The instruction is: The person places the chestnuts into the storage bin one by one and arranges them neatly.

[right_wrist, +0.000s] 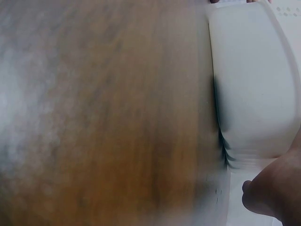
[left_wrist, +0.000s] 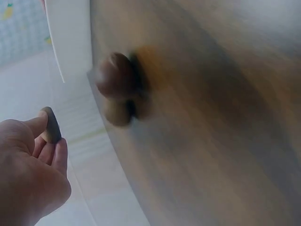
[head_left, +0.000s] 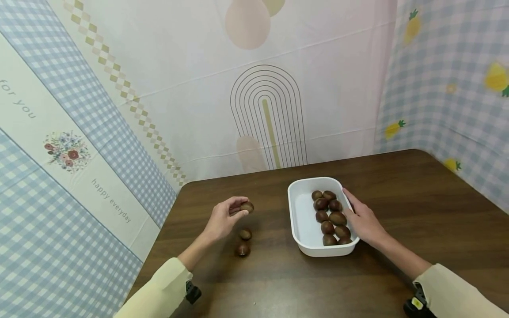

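Observation:
My left hand point(head_left: 223, 219) pinches a brown chestnut point(head_left: 247, 206) between thumb and fingers, lifted above the table. In the left wrist view the same chestnut point(left_wrist: 53, 126) shows edge-on at the fingertips. Below that hand, two more chestnuts lie touching on the table, a lighter one point(head_left: 245, 234) and a darker, shiny one point(head_left: 242, 250). A white rectangular tray point(head_left: 305, 225) stands to the right, with several chestnuts point(head_left: 338, 218) gathered along its right half. My right hand point(head_left: 365, 223) grips the tray's right side, thumb at the rim; its outer fingers are mostly hidden.
The dark wooden table point(head_left: 278, 282) has rounded back corners. A pale patterned cloth point(head_left: 191, 110) hangs behind it, with blue checked cloth point(head_left: 47, 221) on the left and pineapple-print cloth point(head_left: 457, 101) on the right.

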Demonstrator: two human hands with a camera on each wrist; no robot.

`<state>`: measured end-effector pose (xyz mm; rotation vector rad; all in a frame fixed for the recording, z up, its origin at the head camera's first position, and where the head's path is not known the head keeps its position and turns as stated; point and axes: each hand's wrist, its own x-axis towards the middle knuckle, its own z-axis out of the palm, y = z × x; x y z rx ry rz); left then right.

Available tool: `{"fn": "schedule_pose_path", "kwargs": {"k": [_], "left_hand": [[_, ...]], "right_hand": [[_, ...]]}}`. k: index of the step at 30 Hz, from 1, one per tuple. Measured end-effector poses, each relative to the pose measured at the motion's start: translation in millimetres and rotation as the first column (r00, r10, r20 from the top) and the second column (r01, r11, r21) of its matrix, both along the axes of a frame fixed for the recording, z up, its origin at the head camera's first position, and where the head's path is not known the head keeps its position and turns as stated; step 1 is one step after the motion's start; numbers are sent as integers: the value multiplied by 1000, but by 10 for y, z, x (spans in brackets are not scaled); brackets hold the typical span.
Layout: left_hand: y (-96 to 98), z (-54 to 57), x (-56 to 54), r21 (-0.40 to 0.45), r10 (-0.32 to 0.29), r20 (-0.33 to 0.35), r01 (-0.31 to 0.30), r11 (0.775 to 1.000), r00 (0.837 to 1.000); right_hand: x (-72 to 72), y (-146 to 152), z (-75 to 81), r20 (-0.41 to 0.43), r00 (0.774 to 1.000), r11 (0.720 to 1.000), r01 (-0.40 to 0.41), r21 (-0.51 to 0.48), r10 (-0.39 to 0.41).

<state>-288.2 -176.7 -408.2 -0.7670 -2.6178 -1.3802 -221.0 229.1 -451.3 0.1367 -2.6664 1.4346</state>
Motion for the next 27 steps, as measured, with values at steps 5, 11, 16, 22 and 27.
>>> {"fn": "schedule_pose_path", "kwargs": {"k": [5, 11, 16, 22, 27], "left_hand": [[276, 35, 1, 17, -81, -19, 81, 997, 997], [580, 62, 35, 34, -140, -13, 141, 989, 990], [793, 77, 54, 26, -183, -7, 183, 983, 983], [1031, 68, 74, 34, -250, 37, 248, 968, 968], [1215, 27, 104, 17, -293, 47, 292, 956, 955]], "right_hand": [[-1, -4, -7, -7, 1000, 1000, 1, -5, -1], [-3, -15, -1, -2, 1000, 1000, 0, -9, 0], [-7, -15, 8, -3, 1000, 1000, 3, -7, -3], [-12, -3, 11, -5, 1000, 1000, 3, -14, -3], [-19, 6, -5, -4, 1000, 1000, 6, -13, -6]]}}
